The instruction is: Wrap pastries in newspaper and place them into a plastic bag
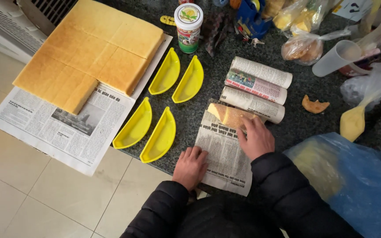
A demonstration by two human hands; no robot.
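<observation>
Two bare hands rest on a sheet of newspaper (224, 154) spread on a dark speckled stone counter (296, 119). The left hand (191, 166) lies flat on the sheet's near left edge, fingers together and pointing away from the person. The right hand (255, 139) presses on the sheet's far right part, fingers loosely spread, fingertips touching a rolled piece of sponge cake (230, 115) at the sheet's far end. Just beyond the cake lie three newspaper-wrapped rolls (256, 88), side by side and touching. To the left sit four yellow half-moon plastic moulds (162, 105), open sides up. Farther left, a large slab of golden sponge cake (93, 48), scored into squares, rests on another newspaper (62, 128) overhanging the counter's edge. A blue plastic bag (353, 180) lies at the right.
</observation>
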